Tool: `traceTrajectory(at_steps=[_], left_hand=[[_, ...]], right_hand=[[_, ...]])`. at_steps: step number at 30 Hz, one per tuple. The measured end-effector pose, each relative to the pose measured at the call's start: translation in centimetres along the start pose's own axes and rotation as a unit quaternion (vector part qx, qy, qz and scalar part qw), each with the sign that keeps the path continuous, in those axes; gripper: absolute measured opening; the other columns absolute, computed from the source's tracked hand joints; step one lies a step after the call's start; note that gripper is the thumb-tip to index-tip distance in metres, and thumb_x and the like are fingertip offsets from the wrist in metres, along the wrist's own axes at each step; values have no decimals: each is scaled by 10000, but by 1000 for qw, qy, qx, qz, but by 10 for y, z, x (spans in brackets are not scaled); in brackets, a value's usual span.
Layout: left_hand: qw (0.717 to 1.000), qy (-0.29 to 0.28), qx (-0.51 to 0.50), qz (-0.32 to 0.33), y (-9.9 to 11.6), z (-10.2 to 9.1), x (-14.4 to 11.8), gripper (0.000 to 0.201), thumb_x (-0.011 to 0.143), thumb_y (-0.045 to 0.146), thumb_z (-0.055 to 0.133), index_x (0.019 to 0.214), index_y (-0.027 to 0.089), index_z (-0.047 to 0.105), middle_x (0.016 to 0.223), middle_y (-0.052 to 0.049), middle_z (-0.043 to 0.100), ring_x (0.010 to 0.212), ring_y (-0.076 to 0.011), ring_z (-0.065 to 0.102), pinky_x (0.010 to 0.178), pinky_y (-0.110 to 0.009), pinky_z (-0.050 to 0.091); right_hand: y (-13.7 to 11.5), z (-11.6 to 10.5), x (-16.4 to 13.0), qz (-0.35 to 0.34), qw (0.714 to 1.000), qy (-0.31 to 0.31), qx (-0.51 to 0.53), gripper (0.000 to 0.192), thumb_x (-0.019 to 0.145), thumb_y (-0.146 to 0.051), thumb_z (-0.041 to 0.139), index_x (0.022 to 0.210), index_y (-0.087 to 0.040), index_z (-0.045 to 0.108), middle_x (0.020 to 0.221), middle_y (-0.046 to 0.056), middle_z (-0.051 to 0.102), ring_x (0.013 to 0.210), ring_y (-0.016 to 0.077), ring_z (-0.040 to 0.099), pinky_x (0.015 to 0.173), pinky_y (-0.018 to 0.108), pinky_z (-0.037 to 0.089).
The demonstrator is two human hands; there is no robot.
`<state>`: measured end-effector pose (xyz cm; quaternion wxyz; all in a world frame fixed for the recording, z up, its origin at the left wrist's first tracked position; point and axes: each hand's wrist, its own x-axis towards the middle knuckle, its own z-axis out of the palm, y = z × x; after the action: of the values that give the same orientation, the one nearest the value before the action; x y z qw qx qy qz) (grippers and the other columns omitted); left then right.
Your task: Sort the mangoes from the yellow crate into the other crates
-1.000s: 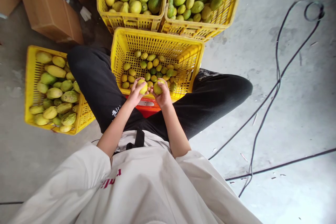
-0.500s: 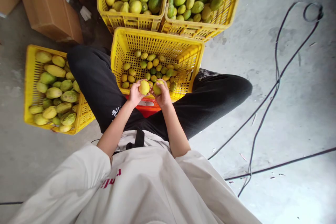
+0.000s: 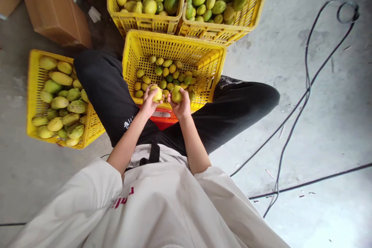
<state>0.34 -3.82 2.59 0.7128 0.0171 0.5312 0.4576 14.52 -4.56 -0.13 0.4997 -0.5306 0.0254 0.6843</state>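
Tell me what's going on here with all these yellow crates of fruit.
A person sits on the concrete floor with a yellow crate between their legs, partly filled with small yellow-green fruits. The left hand holds one yellowish fruit and the right hand holds a greener fruit, both just above the crate's near edge. Another crate of larger fruit stands at the person's left, and two fuller crates stand beyond the middle one. Cardboard boxes and black cables lie around.
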Motion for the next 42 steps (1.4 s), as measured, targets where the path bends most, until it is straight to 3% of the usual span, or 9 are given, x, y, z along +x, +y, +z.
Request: traceTrajectory(at_steps=[5, 9, 18, 23, 27, 29, 32, 38, 42], left_hand=[[998, -31, 24, -46, -4, 1, 3, 255, 956, 316, 808, 1142, 225, 660, 940, -10, 752, 722, -147, 734, 583, -220, 496], [998, -35, 26, -55, -4, 1, 4, 225, 971, 315, 773, 1134, 223, 651, 955, -21, 760, 745, -160, 734, 598, -229, 500], [997, -43, 65, 4, -7, 1, -1, 353, 904, 154, 854, 1191, 260, 677, 1075, 3, 730, 822, -147, 769, 652, -217, 570], [999, 2, 43, 4, -5, 1, 2, 359, 905, 213, 874, 1191, 270, 664, 1032, 18, 709, 788, -140, 767, 631, -203, 532], [1000, 7, -17, -23, 2, 2, 3, 179, 1089, 359, 595, 1185, 235, 682, 1002, -41, 755, 879, -201, 813, 624, -228, 561], [999, 5, -37, -33, 4, 2, 3, 217, 1110, 335, 505, 1194, 228, 674, 1050, -68, 785, 998, -233, 837, 708, -258, 611], [999, 4, -27, -30, 4, 3, 1, 203, 1062, 302, 597, 1250, 249, 653, 1122, -64, 797, 1109, -251, 834, 860, -315, 645], [998, -8, 57, -24, -2, 5, 0, 335, 967, 213, 772, 1224, 282, 568, 971, 0, 777, 743, -163, 752, 622, -244, 492], [997, -20, 68, -31, -2, 4, 0, 393, 939, 259, 884, 1184, 281, 578, 884, 33, 742, 677, -134, 709, 595, -230, 450]], right_hand=[[5, 0, 4, -2, 1000, 15, -17, 375, 868, -364, 846, 1119, -306, 573, 874, -55, 677, 744, 167, 747, 554, 208, 581], [5, 0, 5, 2, 1000, 24, -19, 368, 858, -285, 810, 1128, -321, 561, 864, -65, 656, 746, 177, 748, 583, 232, 596], [4, -3, 4, -21, 998, 34, -49, 434, 798, -314, 824, 1145, -330, 563, 942, -69, 685, 853, 192, 797, 625, 246, 616], [5, -4, 6, -24, 1000, 18, 7, 310, 843, -416, 743, 1076, -309, 569, 924, -26, 750, 1006, 256, 836, 758, 340, 716], [4, -5, 9, -24, 998, -5, 49, 246, 868, -424, 677, 1051, -290, 582, 952, 18, 787, 1112, 301, 844, 892, 442, 751], [4, -6, 11, -20, 998, -7, 53, 245, 863, -404, 694, 1043, -282, 581, 977, 34, 793, 1134, 311, 844, 926, 459, 750], [6, -6, 12, -13, 999, -4, 34, 272, 844, -374, 747, 1038, -279, 582, 964, 20, 769, 1088, 294, 838, 921, 437, 747], [7, -2, 3, -10, 1000, 12, -25, 390, 821, -325, 809, 1053, -321, 497, 939, -66, 723, 954, 220, 816, 801, 349, 722], [6, 1, -1, -8, 999, -12, -32, 422, 816, -307, 800, 1053, -328, 451, 911, -71, 753, 908, 218, 814, 760, 337, 713]])
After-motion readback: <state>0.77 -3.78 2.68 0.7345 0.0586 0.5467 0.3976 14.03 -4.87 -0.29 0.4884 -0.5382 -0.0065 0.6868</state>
